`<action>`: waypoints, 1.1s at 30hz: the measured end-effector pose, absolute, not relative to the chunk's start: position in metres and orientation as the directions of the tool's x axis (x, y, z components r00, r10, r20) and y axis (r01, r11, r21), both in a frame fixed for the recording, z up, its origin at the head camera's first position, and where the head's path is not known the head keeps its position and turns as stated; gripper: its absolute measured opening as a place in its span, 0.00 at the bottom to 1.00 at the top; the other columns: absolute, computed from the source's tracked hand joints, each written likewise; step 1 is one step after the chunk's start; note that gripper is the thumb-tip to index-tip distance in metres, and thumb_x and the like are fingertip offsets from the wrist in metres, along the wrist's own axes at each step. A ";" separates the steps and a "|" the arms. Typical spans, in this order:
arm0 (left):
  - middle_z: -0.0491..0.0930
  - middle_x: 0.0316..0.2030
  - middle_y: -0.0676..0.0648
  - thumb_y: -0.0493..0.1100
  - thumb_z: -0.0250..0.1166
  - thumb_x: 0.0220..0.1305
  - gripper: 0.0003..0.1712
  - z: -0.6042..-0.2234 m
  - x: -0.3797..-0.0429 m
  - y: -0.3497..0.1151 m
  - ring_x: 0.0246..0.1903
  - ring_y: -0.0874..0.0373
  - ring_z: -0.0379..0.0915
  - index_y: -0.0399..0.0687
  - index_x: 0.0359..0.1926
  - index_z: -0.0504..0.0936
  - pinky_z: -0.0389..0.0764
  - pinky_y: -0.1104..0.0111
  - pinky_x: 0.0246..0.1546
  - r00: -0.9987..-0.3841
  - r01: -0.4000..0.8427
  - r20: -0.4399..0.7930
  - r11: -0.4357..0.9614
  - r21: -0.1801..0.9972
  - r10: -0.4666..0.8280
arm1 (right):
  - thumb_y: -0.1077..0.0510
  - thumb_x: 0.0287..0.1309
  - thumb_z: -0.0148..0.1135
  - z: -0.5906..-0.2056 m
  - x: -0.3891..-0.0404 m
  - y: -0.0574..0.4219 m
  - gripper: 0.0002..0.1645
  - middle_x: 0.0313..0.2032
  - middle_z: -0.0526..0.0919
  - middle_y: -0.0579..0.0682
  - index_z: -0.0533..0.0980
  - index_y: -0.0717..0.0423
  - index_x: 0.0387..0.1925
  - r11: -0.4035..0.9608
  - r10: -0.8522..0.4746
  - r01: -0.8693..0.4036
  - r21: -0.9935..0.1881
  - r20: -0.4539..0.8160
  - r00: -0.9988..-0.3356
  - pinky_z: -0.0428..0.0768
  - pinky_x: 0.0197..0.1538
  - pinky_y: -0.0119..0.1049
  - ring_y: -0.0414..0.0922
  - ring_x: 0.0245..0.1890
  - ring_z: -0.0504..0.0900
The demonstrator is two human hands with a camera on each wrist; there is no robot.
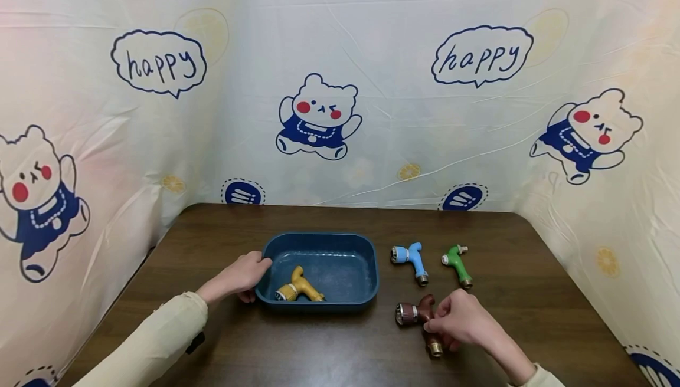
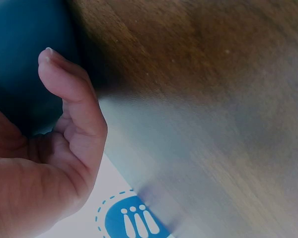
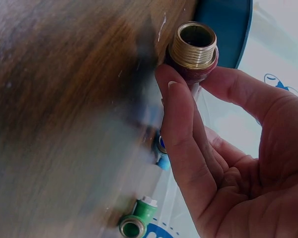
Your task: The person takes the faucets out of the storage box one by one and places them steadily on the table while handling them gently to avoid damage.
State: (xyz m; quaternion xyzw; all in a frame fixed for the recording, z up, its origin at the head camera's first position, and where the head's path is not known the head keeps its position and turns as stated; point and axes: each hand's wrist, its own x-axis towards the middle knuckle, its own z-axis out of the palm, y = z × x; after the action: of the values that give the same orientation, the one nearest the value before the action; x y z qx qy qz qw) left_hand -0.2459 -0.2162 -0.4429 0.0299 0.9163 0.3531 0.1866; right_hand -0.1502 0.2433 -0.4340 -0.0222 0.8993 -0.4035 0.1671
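Note:
My right hand [image 1: 464, 319] pinches a dark red-brown tap [image 1: 428, 310] between thumb and fingers, at the right front of the table. In the right wrist view, the brass threaded end [image 3: 194, 49] of that tap sticks out past my fingertips. My left hand [image 1: 245, 276] grips the left rim of a dark blue plastic basin [image 1: 340, 305], its thumb at the rim and its fingers curled at the outer wall. Inside the basin, at the front left, lies a yellow tap [image 1: 304, 285].
A light blue tap [image 1: 413, 257] lies on the brown wooden table [image 1: 319, 351], right of the basin. Farther right is a green tap [image 1: 458, 266]. A printed white curtain [image 1: 393, 127] surrounds the table at the back and sides.

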 end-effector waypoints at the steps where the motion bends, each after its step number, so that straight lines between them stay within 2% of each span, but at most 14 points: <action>1: 0.79 0.22 0.40 0.44 0.44 0.82 0.22 -0.443 -0.246 -0.217 0.15 0.52 0.79 0.27 0.54 0.74 0.85 0.62 0.16 -0.928 -0.081 -0.324 0.746 0.662 0.186 | 0.58 0.55 0.78 -0.434 -0.151 0.243 0.13 0.15 0.82 0.49 0.82 0.56 0.21 0.676 -0.173 0.094 -0.731 -0.282 -0.944 0.86 0.22 0.41 0.46 0.15 0.85; 10: 0.79 0.23 0.39 0.46 0.45 0.81 0.24 -0.451 -0.255 -0.226 0.16 0.50 0.81 0.23 0.54 0.71 0.85 0.62 0.16 -0.908 -0.048 -0.329 0.718 0.695 0.258 | 0.59 0.54 0.77 -0.434 -0.152 0.242 0.12 0.15 0.82 0.49 0.82 0.56 0.21 0.678 -0.156 0.111 -0.727 -0.289 -0.944 0.86 0.22 0.41 0.46 0.16 0.85; 17: 0.79 0.23 0.40 0.45 0.45 0.82 0.22 -0.443 -0.249 -0.219 0.15 0.51 0.80 0.27 0.55 0.74 0.85 0.62 0.16 -0.924 -0.080 -0.329 0.740 0.668 0.197 | 0.59 0.54 0.77 -0.433 -0.152 0.241 0.13 0.14 0.82 0.48 0.82 0.56 0.20 0.697 -0.151 0.100 -0.710 -0.282 -0.947 0.85 0.21 0.40 0.45 0.15 0.84; 24: 0.79 0.22 0.41 0.44 0.44 0.81 0.22 -0.443 -0.248 -0.217 0.15 0.53 0.79 0.28 0.53 0.74 0.84 0.64 0.16 -0.926 -0.075 -0.325 0.753 0.654 0.190 | 0.58 0.54 0.77 -0.433 -0.152 0.241 0.12 0.14 0.82 0.47 0.82 0.55 0.20 0.705 -0.144 0.107 -0.701 -0.289 -0.946 0.85 0.22 0.40 0.45 0.16 0.84; 28: 0.80 0.23 0.38 0.45 0.45 0.81 0.22 -0.450 -0.255 -0.222 0.16 0.50 0.81 0.27 0.54 0.73 0.85 0.61 0.17 -0.917 -0.083 -0.342 0.738 0.670 0.207 | 0.57 0.55 0.78 -0.434 -0.151 0.241 0.13 0.14 0.82 0.47 0.82 0.54 0.20 0.712 -0.145 0.098 -0.696 -0.282 -0.948 0.85 0.22 0.40 0.45 0.15 0.84; 33: 0.80 0.24 0.38 0.50 0.45 0.82 0.27 -0.484 -0.276 -0.241 0.17 0.48 0.82 0.26 0.56 0.72 0.86 0.60 0.17 -0.899 -0.060 -0.348 0.712 0.700 0.266 | 0.57 0.54 0.78 -0.434 -0.150 0.240 0.13 0.13 0.81 0.48 0.82 0.55 0.20 0.711 -0.143 0.097 -0.697 -0.278 -0.950 0.85 0.21 0.40 0.45 0.14 0.84</action>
State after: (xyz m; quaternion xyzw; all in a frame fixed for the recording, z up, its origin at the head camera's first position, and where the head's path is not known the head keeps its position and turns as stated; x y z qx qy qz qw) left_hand -0.2760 -0.2408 -0.4837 0.0574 0.8994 0.3750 0.2172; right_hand -0.1498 0.2404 -0.4344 -0.0126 0.9113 -0.3800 0.1579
